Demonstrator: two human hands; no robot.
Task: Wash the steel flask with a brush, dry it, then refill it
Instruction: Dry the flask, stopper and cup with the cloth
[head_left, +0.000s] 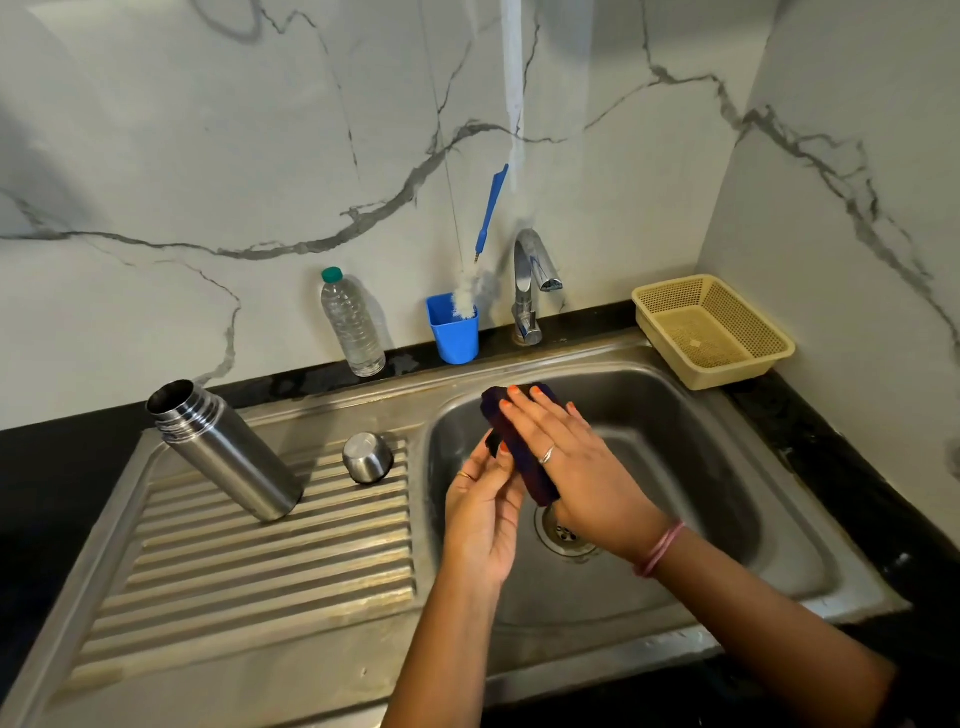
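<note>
The steel flask stands uncapped on the ribbed drainboard at the left, its mouth empty of any lid. Its steel cap sits upside down on the drainboard just right of it. Over the sink basin my two hands hold a dark purple folded cloth. My left hand grips its lower edge from beneath. My right hand lies flat over the cloth with fingers stretched out. A blue-handled bottle brush with white bristles stands in a blue cup behind the sink.
A clear plastic water bottle with a green cap stands at the wall, left of the blue cup. The chrome tap rises behind the basin with no water running. A beige perforated basket sits on the dark counter at the right.
</note>
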